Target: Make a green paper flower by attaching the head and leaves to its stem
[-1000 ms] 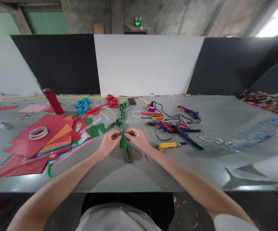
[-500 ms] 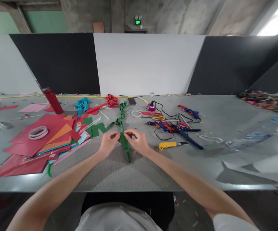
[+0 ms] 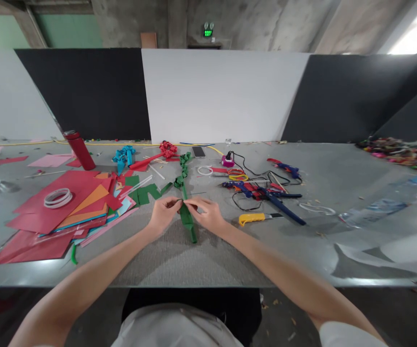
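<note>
A green paper stem [image 3: 186, 217] lies lengthwise before me, wide in its middle and narrow at its near end. Curled green paper pieces [image 3: 182, 169] run along its far end. My left hand [image 3: 164, 213] pinches the stem's left edge, just below the curls. On the opposite edge, my right hand [image 3: 206, 214] pinches the paper with thumb and forefinger, its fingertips close to those of the left. The fingertips cover the exact spot they press. Cut green paper scraps [image 3: 147, 193] rest left of the stem.
On the left are stacked coloured sheets [image 3: 45, 215] with white tape rolls [image 3: 58, 198], a red bottle [image 3: 80, 151] and a blue paper flower [image 3: 123, 156]. A red paper flower [image 3: 167, 150] lies behind. To the right are a yellow utility knife [image 3: 254, 219], glue guns [image 3: 246, 189] and cables.
Both hands' fingertips have drawn closer together over the stem, with the right hand shifting slightly left. The paper's upper part now looks narrower between them.
</note>
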`<move>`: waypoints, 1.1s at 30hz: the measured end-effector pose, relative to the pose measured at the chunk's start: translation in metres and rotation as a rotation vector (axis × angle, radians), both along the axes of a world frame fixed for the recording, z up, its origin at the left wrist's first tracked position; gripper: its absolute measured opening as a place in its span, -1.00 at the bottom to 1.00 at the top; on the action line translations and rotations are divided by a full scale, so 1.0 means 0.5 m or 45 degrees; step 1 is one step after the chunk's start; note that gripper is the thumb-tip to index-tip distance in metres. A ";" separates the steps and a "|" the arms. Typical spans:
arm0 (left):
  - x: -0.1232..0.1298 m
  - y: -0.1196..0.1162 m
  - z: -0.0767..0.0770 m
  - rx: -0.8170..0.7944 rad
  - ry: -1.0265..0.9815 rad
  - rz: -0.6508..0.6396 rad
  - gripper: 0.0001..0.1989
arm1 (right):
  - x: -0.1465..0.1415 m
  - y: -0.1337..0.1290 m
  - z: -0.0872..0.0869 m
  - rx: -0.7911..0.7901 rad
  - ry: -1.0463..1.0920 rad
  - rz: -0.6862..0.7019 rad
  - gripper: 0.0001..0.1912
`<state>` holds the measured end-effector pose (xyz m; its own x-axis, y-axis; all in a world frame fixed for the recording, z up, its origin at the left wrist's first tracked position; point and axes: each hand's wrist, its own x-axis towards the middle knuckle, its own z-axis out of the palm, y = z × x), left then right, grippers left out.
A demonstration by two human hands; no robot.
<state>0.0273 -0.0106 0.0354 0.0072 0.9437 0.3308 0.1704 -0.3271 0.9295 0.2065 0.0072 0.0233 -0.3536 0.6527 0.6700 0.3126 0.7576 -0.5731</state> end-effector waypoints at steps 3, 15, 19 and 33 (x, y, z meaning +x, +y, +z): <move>0.000 0.000 0.001 -0.001 -0.004 0.008 -0.78 | 0.004 0.004 -0.002 0.046 -0.006 0.069 -0.77; -0.007 0.003 -0.004 0.070 0.110 0.051 -0.72 | -0.002 -0.006 0.006 -0.025 -0.037 -0.097 -0.80; -0.003 0.000 -0.002 0.057 0.075 0.044 -0.73 | -0.010 -0.010 0.003 0.015 0.043 -0.166 -0.82; -0.005 0.004 -0.011 0.072 0.141 0.030 -0.70 | 0.013 0.006 0.001 0.660 -0.388 -0.093 -0.78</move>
